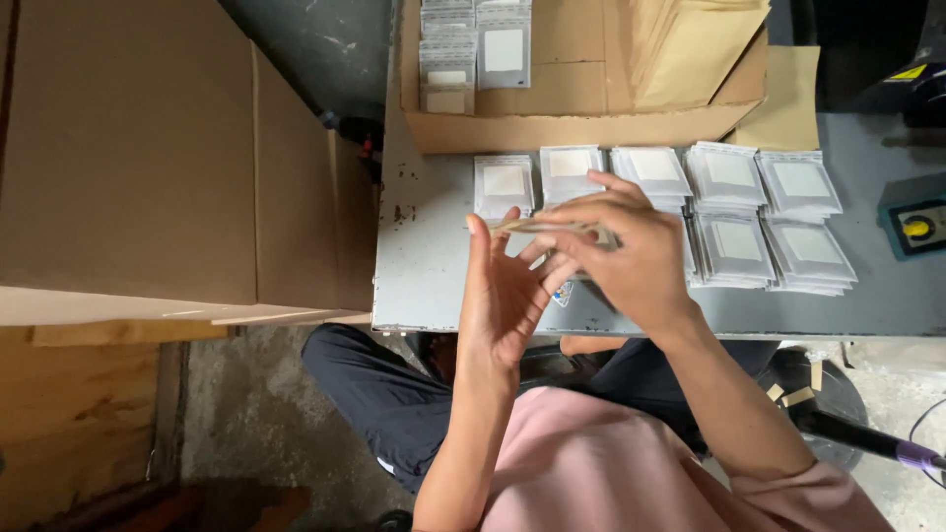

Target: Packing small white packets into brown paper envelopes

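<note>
Grey table (434,276) mid-frame: both hands, left hand (503,296) spread under, right hand (631,251) pinching, hold a flat packet (552,227) edge-on at centre, looks light, thin, bendy, likely slick, so grip edges

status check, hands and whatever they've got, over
Left hand open, flat under thin packet. Right hand pinching it. Packet stacks on table beyond, nothing blocking.

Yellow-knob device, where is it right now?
In the head view, the yellow-knob device sits at the grey table's far right edge, just right of the stacked clear pouches.
</note>
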